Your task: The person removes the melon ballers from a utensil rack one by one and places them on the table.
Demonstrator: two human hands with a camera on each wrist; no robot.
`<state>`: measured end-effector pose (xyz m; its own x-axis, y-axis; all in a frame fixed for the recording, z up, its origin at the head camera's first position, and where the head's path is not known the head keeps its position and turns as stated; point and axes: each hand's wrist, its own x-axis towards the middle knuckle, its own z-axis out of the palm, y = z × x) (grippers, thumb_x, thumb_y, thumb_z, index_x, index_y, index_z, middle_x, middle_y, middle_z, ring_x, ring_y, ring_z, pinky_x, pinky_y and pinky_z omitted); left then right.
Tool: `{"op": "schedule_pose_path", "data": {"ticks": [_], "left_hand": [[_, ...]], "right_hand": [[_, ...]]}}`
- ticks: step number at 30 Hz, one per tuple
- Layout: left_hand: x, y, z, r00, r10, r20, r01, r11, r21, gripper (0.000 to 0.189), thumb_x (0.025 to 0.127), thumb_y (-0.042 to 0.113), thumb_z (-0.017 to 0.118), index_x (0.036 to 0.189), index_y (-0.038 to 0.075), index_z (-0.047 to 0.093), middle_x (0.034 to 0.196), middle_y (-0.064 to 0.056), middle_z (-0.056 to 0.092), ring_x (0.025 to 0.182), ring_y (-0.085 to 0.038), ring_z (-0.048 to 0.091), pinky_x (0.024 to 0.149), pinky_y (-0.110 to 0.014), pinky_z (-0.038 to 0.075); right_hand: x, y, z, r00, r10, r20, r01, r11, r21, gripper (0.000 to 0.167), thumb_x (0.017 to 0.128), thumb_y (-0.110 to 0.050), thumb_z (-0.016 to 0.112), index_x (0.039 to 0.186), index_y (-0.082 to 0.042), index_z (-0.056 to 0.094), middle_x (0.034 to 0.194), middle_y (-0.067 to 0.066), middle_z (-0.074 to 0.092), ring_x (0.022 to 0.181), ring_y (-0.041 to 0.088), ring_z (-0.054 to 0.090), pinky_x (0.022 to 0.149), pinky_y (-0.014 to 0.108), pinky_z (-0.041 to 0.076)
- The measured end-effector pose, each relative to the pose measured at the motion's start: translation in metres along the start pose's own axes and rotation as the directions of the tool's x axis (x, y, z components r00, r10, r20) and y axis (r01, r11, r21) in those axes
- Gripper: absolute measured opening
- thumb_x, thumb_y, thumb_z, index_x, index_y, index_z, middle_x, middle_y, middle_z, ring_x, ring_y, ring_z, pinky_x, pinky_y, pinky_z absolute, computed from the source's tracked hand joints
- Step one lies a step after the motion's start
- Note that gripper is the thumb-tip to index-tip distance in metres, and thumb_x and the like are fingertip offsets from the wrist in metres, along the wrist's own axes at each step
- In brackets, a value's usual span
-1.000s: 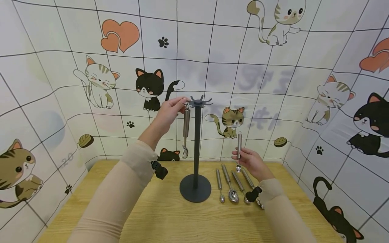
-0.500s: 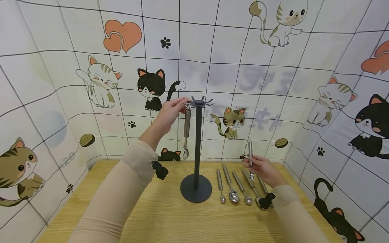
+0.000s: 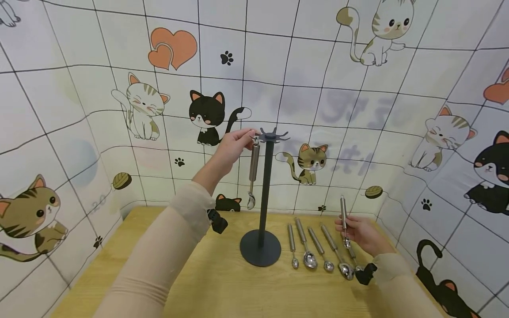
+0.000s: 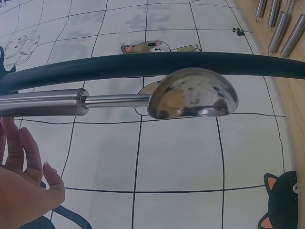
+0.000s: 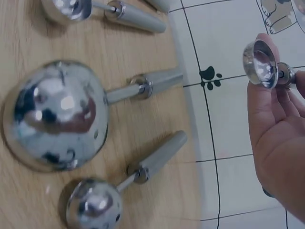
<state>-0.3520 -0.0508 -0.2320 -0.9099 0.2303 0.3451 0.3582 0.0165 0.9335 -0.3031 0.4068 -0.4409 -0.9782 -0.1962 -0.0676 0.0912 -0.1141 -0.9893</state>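
Note:
My left hand (image 3: 234, 148) is raised beside the black stand (image 3: 265, 194). Its thumb and forefinger pinch the top end of a metal scoop (image 3: 254, 163) at one of the hooks (image 3: 271, 135); whether the loop sits on the hook is hidden. The scoop's half-round bowl (image 4: 193, 94) hangs downward, clear of the post. Low on the right, my right hand (image 3: 363, 234) grips a smaller scoop (image 3: 343, 212) by its handle, loop end up and little bowl (image 5: 260, 64) down. It hovers above the right end of a row of scoops (image 3: 306, 245) on the table.
The stand's round base (image 3: 260, 248) rests on the wooden table (image 3: 222, 282), left of the row. Several scoops of different bowl sizes lie there with handles pointing away from me. A cat-patterned cloth wall (image 3: 270, 66) closes off the back and sides.
My right hand has moved right and down with the small scoop, from near the row's middle to its right end. The left hand keeps its place at the hook while the view shifts slightly.

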Motion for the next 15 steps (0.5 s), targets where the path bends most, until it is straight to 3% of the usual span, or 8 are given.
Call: {"op": "schedule_pose_path", "data": {"ticks": [4, 9, 15], "left_hand": [[-0.001, -0.006, 0.001, 1.000, -0.010, 0.000, 0.010, 1.000, 0.005, 0.031, 0.105, 0.034, 0.058, 0.127, 0.016, 0.070, 0.089, -0.002, 0.060, 0.101, -0.022, 0.057, 0.110, -0.048, 0.034], [-0.001, -0.008, 0.000, 1.000, -0.004, 0.001, 0.004, 1.000, 0.000, 0.032, 0.105, 0.034, 0.057, 0.128, 0.016, 0.070, 0.090, -0.001, 0.060, 0.101, -0.021, 0.056, 0.112, -0.050, 0.032], [-0.002, -0.007, -0.005, 1.000, 0.018, -0.009, -0.019, 1.000, -0.014, 0.032, 0.106, 0.033, 0.057, 0.129, 0.015, 0.070, 0.091, -0.002, 0.060, 0.099, -0.021, 0.055, 0.107, -0.049, 0.034]], "right_hand": [[-0.005, 0.010, -0.013, 0.999, 0.031, -0.015, -0.031, 0.999, -0.041, 0.027, 0.111, -0.005, 0.034, 0.130, 0.006, 0.049, 0.108, 0.003, 0.072, 0.097, 0.016, 0.072, 0.084, 0.029, 0.057], [-0.011, 0.019, -0.029, 0.998, 0.067, 0.005, -0.066, 0.990, -0.122, 0.026, 0.112, -0.009, 0.034, 0.127, 0.000, 0.053, 0.107, -0.001, 0.073, 0.099, 0.014, 0.071, 0.084, 0.029, 0.056], [-0.014, 0.021, -0.039, 0.992, 0.114, -0.061, -0.128, 0.938, -0.321, 0.039, 0.112, -0.014, 0.034, 0.139, 0.012, 0.044, 0.108, -0.003, 0.072, 0.102, 0.015, 0.069, 0.087, 0.035, 0.053]]}}
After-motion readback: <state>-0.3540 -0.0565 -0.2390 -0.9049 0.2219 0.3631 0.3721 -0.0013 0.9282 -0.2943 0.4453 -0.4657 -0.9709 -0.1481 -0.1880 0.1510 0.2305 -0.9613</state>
